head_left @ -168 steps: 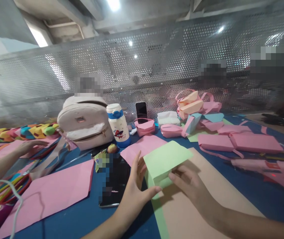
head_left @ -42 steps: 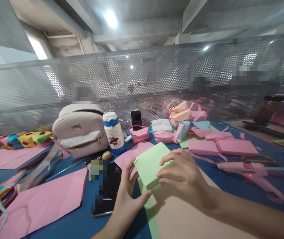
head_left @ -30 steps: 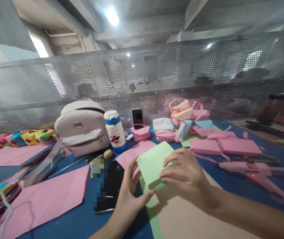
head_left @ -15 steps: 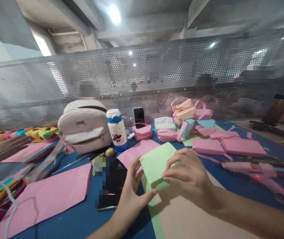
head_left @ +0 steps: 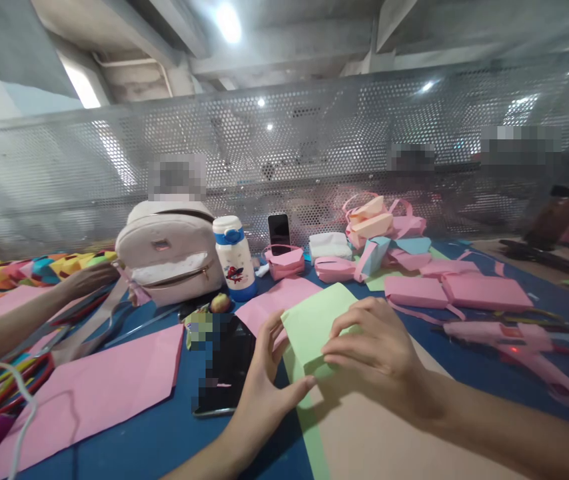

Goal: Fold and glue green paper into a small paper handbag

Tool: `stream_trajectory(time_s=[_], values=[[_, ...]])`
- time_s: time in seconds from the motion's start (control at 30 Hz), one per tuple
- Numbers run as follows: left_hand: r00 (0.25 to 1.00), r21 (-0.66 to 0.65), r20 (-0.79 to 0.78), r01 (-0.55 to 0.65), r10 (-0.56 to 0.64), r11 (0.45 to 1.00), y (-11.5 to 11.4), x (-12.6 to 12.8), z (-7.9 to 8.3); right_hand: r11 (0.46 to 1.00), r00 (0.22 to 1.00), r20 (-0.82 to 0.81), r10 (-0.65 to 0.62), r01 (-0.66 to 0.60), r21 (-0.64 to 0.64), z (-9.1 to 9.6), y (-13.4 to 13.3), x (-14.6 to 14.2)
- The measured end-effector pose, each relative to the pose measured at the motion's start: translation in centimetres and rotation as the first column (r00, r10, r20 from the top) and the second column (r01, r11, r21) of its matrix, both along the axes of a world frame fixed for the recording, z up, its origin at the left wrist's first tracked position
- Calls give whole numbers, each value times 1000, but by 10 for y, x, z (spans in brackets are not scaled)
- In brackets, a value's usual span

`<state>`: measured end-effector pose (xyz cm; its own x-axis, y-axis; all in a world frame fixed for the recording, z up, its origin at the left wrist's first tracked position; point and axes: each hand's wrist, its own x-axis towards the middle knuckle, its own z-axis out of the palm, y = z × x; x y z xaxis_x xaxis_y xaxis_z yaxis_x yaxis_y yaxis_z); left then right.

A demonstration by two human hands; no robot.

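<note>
A light green paper sheet [head_left: 314,320] is folded over on itself in front of me, its lower strip running toward the near edge of the blue table [head_left: 164,427]. My left hand [head_left: 264,387] pinches the fold's left edge between thumb and fingers. My right hand [head_left: 374,353] lies on top of the folded part, fingers curled and pressing it down onto a tan sheet [head_left: 394,433].
A phone [head_left: 224,373] lies just left of my hands. Pink sheets [head_left: 99,387], a white backpack [head_left: 169,253], a bottle [head_left: 234,257], pink paper bags [head_left: 459,290] and a pink glue gun [head_left: 509,333] surround them. Another person's hand [head_left: 84,280] reaches in at left. Mesh fence behind.
My right hand moved from the sheet's right corner onto the top of the fold and stays pressing. The other person's hand at left has reached farther in toward the backpack.
</note>
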<state>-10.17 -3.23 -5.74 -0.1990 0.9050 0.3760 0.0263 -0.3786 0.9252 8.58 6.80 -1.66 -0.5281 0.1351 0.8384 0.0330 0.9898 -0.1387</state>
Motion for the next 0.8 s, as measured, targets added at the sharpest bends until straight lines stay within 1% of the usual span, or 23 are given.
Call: stream_trajectory(time_s=[0.23, 0.6, 0.8], values=[[1000, -38, -9, -10, 10, 999, -1, 1, -1, 1000, 1000, -1, 9, -9, 2, -3, -3, -2], [999, -53, -46, -30, 27, 998, -1, 2, -2, 999, 999, 17, 38, -37, -30, -3, -9, -3], [994, -58, -100, -50, 44, 997, -2, 2, -3, 998, 998, 27, 49, -48, -43, -1, -12, -4]])
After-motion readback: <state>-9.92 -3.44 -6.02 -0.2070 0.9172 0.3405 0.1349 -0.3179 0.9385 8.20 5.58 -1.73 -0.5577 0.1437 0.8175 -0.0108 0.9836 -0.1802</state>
